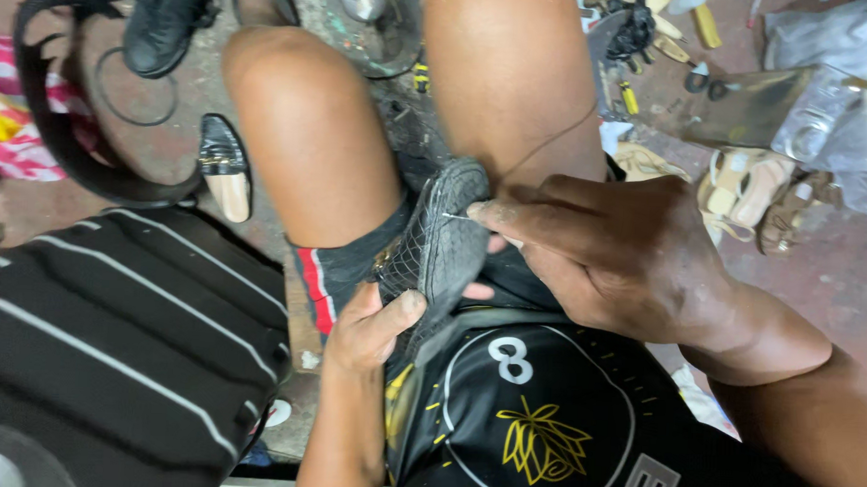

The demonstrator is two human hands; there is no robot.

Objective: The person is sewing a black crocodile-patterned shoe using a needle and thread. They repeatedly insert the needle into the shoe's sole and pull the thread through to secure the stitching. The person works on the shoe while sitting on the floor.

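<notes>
A dark mesh shoe (438, 244) lies sole-side up on my lap between my thighs. My left hand (371, 326) grips its near end, thumb pressed on the mesh. My right hand (611, 250) pinches a thin metal needle (457, 215) at the shoe's edge, the tip stuck into the material. A dark thread (552, 142) runs from my right hand up across my right thigh.
A black-and-white striped bag (123, 338) sits at my left. On the stained floor lie a black flat shoe (225, 164), a black sneaker (168, 18), a black strap (54, 115), tan sandals (748, 187), small tools (642, 40) and plastic wrapping (843, 85).
</notes>
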